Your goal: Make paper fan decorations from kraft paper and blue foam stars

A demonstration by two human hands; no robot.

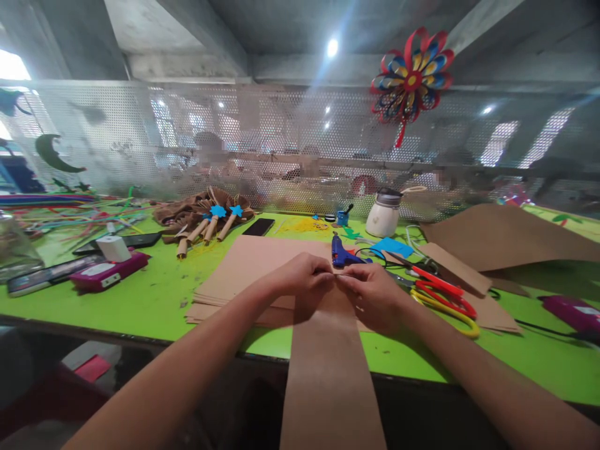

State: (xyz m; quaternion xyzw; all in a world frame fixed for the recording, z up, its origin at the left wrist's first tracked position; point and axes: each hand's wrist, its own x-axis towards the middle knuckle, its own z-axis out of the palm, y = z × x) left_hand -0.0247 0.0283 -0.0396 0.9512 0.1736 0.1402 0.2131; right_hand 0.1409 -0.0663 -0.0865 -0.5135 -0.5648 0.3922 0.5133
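Observation:
My left hand [304, 278] and my right hand [372, 292] meet over the far end of a long brown paper strip [328, 369]. Both pinch its top edge with fingers closed, thumbs almost touching. The strip runs from the hands toward me and hangs over the green table's [154, 294] front edge. Under the hands lies a stack of brown paper sheets [244, 275]. A blue glue gun [341, 253] rests just beyond the fingers.
Red and yellow scissors [445, 297] lie right of my right hand. A white jar [384, 214], big brown sheets [497, 237], pink boxes [109, 274], a black phone [259, 227] and brown paper crafts with blue stars [206, 215] stand around. A mesh screen [300, 144] backs the table.

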